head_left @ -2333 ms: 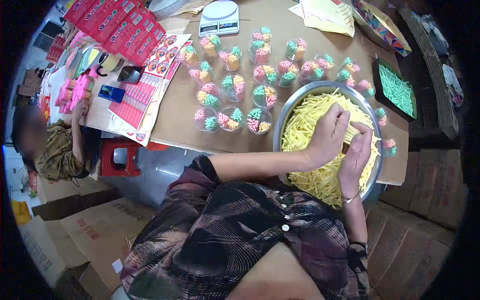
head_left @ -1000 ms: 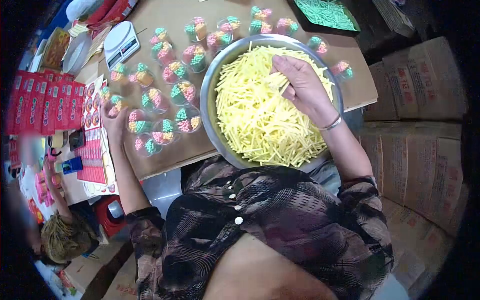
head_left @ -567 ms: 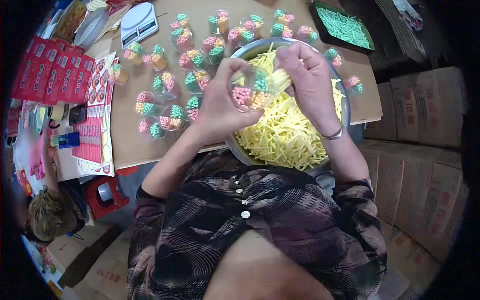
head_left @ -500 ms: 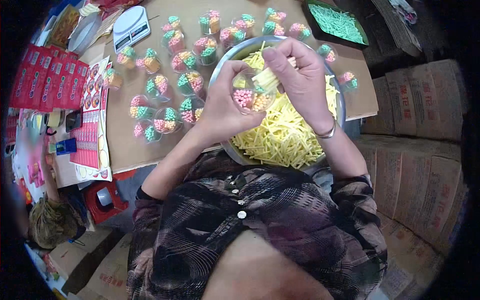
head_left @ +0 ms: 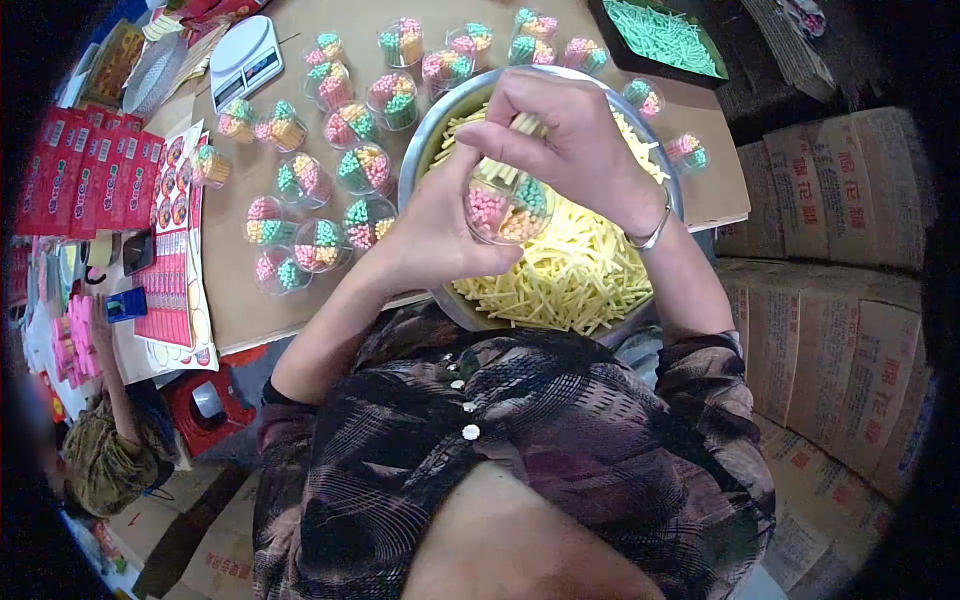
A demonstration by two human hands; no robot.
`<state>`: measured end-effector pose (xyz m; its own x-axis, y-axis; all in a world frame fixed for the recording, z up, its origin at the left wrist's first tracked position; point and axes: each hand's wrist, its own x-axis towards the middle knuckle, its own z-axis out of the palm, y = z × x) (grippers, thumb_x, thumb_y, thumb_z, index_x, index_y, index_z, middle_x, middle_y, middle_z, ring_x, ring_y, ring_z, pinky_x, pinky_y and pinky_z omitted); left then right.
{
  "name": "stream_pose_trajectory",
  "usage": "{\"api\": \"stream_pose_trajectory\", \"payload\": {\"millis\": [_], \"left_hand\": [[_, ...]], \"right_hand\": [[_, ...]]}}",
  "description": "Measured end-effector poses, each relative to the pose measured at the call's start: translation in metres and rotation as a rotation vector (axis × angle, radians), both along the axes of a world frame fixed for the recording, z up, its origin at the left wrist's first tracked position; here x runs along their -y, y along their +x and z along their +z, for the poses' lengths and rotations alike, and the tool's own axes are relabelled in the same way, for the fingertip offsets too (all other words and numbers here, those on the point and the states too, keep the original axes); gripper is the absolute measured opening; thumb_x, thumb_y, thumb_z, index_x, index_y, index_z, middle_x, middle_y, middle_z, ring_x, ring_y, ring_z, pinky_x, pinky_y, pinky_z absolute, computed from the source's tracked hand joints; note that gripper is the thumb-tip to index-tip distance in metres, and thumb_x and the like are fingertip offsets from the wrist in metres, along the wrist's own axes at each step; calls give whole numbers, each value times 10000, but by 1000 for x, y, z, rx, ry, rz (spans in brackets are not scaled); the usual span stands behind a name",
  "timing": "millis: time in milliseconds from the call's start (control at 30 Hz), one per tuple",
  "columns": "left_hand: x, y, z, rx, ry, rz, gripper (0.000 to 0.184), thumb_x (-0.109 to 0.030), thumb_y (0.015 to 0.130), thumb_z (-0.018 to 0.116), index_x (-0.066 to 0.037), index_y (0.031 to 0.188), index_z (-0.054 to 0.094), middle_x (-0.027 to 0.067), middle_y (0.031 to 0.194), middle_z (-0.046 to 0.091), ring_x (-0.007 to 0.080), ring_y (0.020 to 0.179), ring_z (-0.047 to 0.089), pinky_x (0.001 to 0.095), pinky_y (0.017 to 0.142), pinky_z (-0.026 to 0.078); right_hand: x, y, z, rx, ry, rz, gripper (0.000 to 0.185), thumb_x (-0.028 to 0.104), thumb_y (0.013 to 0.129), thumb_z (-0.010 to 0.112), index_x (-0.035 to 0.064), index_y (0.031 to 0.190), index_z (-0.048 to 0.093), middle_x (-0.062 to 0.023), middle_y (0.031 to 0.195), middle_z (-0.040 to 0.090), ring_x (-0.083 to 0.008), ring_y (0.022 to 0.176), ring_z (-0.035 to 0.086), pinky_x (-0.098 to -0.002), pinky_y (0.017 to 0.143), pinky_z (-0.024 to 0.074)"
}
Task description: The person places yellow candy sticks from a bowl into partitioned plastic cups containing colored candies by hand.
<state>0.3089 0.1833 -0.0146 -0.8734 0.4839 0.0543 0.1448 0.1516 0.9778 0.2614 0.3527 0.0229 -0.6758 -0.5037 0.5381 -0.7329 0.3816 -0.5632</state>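
A clear plastic cup (head_left: pixel 507 212) is gripped by my left hand (head_left: pixel 432 225), tilted so its mouth faces me. Pink, green and orange sticks stand in it in separate bunches. Over the cup's far side, my right hand (head_left: pixel 575 150) is closed around a bunch of pale yellow sticks (head_left: pixel 526 124); their lower ends are at the cup's mouth. Both hands are above a large metal bowl (head_left: pixel 412 165) heaped with loose yellow sticks (head_left: pixel 570 275).
Several filled cups (head_left: pixel 365 168) stand on the cardboard-covered table. A white scale (head_left: pixel 243 60) and a black tray of green sticks (head_left: pixel 665 40) are farther back. Red packets (head_left: pixel 95 170) lie left, near another person's arm (head_left: pixel 115 380). Cartons (head_left: pixel 830 190) are stacked right.
My right hand has brought the yellow sticks upright and down to the cup's mouth. My left hand still holds the cup. The other person's hand now shows at a pink object on the left.
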Motion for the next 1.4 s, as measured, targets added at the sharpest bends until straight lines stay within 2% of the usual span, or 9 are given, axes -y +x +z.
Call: {"api": "stream_pose_trajectory", "payload": {"millis": [200, 400, 567, 700, 867, 967, 1033, 1200, 1400], "left_hand": [[0, 2, 14, 166, -63, -6, 855, -121, 555, 740, 68, 1313, 391, 189, 1217, 521, 272, 1127, 504, 378, 1007, 371], [5, -3, 0, 85, -108, -67, 794, -130, 566, 741, 57, 1271, 425, 183, 1180, 526, 260, 1108, 507, 377, 994, 376], [0, 2, -1, 275, -7, -68, 659, -114, 560, 715, 1, 1164, 479, 133, 1051, 556, 217, 971, 534, 311, 879, 431], [-6, -4, -11, -32, 151, 20, 647, -97, 557, 724, -16, 1155, 493, 112, 1074, 552, 210, 985, 532, 304, 884, 434], [-5, -8, -23, -108, 117, 3, 640, -54, 582, 717, -24, 1181, 497, 126, 1094, 546, 212, 1012, 523, 308, 886, 436], [-4, -19, -34, -135, 74, -10, 636, -30, 597, 710, -21, 1194, 491, 128, 1086, 550, 210, 985, 532, 303, 863, 445], [-4, -28, -40, -161, 36, -26, 633, -6, 612, 703, -19, 1206, 486, 129, 1078, 553, 207, 957, 540, 298, 841, 454], [9, -58, -35, 12, -27, -60, 649, -10, 624, 743, -57, 1225, 503, 94, 1155, 552, 229, 1090, 510, 335, 929, 424], [21, -49, -19, 195, -91, -179, 677, -10, 622, 757, -53, 1248, 502, 87, 1140, 568, 217, 1082, 518, 318, 912, 444]], "right_hand": [[5, 4, 3, -30, 37, -27, 189, 151, 798, 719, 60, 712, 578, 5, 640, 534, -98, 528, 413, -239, 495, 330], [2, 10, 4, -164, 235, -27, 139, 140, 797, 710, 67, 777, 593, 4, 718, 554, -101, 533, 429, -252, 494, 353], [7, 20, -4, -281, 294, -45, 107, 108, 798, 696, 71, 865, 621, -9, 809, 563, -105, 563, 450, -264, 497, 375], [-2, 24, -6, -102, -44, -35, 117, 62, 804, 681, 65, 914, 641, -19, 850, 557, -105, 594, 454, -241, 512, 374], [-31, 33, -13, -23, -147, -206, 145, 12, 804, 664, 56, 941, 645, -16, 839, 550, -99, 613, 447, -221, 536, 366], [-61, 35, -29, 200, -177, -303, 114, 2, 810, 651, 32, 920, 640, -12, 835, 544, -92, 608, 432, -204, 556, 354], [-80, 40, -39, 305, 232, -455, 72, 18, 817, 647, 12, 887, 635, -12, 791, 534, -92, 611, 429, -211, 561, 358], [-97, 55, -41, 317, 247, -534, 67, 68, 841, 635, 4, 856, 642, -19, 755, 546, -110, 601, 451, -223, 557, 372], [-69, 58, -28, 297, 422, -601, 165, 158, 836, 633, -6, 820, 642, -54, 740, 568, -158, 587, 485, -258, 553, 404]]}}
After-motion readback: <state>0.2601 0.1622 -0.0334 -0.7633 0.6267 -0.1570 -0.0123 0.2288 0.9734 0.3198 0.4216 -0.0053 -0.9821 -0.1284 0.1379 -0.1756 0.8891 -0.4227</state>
